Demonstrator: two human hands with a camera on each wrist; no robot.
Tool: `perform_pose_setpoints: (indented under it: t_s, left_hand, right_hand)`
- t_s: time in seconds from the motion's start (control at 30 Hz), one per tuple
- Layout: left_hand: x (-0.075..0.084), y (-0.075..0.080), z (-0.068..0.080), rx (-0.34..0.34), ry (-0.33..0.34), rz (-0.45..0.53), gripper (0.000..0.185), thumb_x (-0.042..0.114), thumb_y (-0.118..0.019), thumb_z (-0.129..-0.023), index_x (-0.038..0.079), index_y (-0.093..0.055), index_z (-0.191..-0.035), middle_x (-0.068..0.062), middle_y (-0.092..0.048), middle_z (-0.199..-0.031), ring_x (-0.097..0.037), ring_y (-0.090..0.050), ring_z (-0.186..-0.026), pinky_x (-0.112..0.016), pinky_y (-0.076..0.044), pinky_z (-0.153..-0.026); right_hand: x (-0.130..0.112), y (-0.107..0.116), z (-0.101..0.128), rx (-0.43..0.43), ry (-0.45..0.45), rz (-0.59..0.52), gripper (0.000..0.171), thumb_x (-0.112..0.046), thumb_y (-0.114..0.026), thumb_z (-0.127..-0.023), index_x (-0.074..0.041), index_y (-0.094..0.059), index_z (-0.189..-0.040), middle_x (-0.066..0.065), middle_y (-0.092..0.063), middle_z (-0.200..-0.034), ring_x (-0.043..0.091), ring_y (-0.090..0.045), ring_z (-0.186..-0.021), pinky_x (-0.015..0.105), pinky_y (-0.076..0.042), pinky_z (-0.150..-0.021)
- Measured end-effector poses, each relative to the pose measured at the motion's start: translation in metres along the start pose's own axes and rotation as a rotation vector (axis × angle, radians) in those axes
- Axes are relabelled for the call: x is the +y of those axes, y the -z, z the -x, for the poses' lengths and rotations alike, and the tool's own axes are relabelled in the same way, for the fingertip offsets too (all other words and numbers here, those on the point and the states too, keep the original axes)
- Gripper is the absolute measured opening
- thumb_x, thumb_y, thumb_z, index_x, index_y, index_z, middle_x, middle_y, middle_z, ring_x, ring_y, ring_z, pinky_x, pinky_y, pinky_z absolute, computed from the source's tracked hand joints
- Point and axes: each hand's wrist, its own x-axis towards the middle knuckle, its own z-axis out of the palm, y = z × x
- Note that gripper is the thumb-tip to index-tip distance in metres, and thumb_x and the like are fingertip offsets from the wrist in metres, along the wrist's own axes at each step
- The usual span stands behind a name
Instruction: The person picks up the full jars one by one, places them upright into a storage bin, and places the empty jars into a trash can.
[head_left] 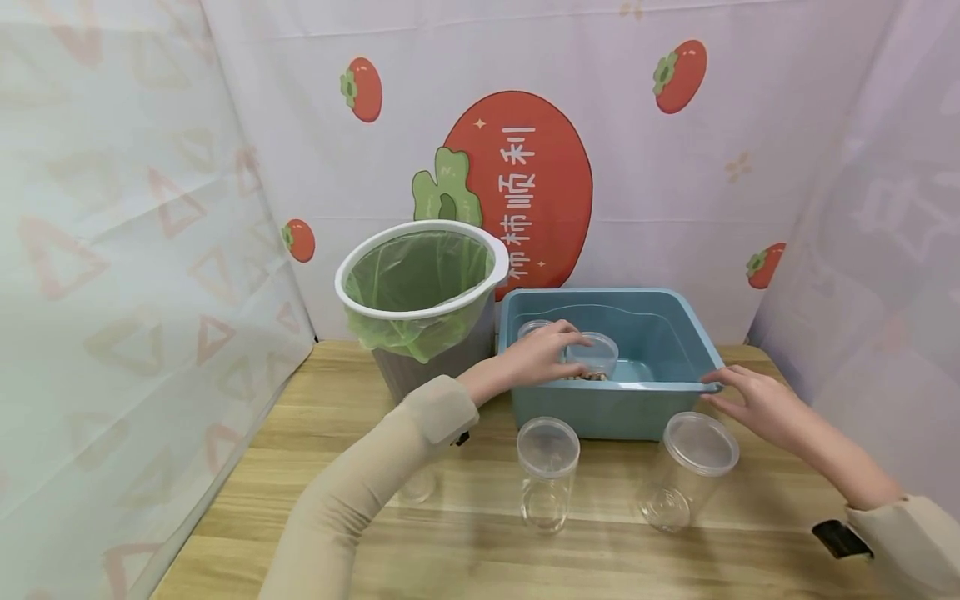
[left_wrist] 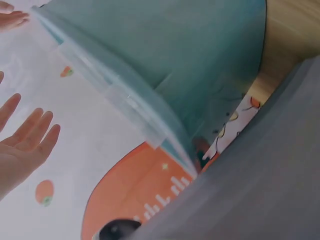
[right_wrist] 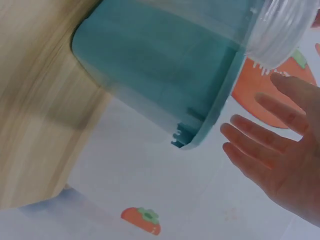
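My left hand (head_left: 543, 350) reaches into the blue plastic tub (head_left: 678, 387), fingers stretched over a small clear container (head_left: 596, 357) inside it; I cannot tell whether they touch. Brownish bits lie under that container, and a second clear container (head_left: 534, 327) stands behind the hand. In the left wrist view the left hand (left_wrist: 25, 145) shows straight fingers holding nothing, beside the tub (left_wrist: 175, 65). My right hand (head_left: 750, 400) is flat, fingertips at the tub's front right corner rim. The right wrist view shows the right hand (right_wrist: 280, 160) open near the tub's corner (right_wrist: 160, 55).
A white-rimmed bin (head_left: 420, 292) lined with a green bag stands left of the tub. Two lidded clear jars (head_left: 547, 471) (head_left: 686, 471) stand on the wooden table (head_left: 480, 550) in front of the tub. A smaller clear jar (head_left: 416, 483) sits under my left forearm. Printed curtains enclose three sides.
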Motion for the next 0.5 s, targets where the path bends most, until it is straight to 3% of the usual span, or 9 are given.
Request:
perform_pose_setpoints:
  t_s: [0.3,0.5]
  left_hand:
    - [0.000,0.030,0.042,0.161,-0.113,0.013,0.031,0.020,-0.062,-0.083,0.006,-0.058,-0.110,-0.007,-0.053,-0.112,-0.018,-0.050,-0.104,-0.027,-0.041,-0.088]
    - [-0.007,0.045,0.071,0.279,-0.148,-0.007,0.029,0.017,-0.064,-0.081,0.005,-0.060,-0.107,-0.008,-0.055,-0.109,-0.019,-0.051,-0.104,-0.028,-0.039,-0.090]
  right_hand:
    - [-0.018,0.010,0.007,-0.028,0.034,-0.053,0.021,-0.015,-0.067,-0.077,-0.009,-0.062,-0.096,0.009,-0.062,-0.093,0.032,-0.059,-0.084,0.044,-0.046,-0.066]
    - [-0.029,0.009,0.013,-0.029,0.038,-0.064,0.022,-0.017,-0.067,-0.077,-0.011,-0.062,-0.098,0.006,-0.062,-0.096,0.031,-0.060,-0.087,0.043,-0.047,-0.067]
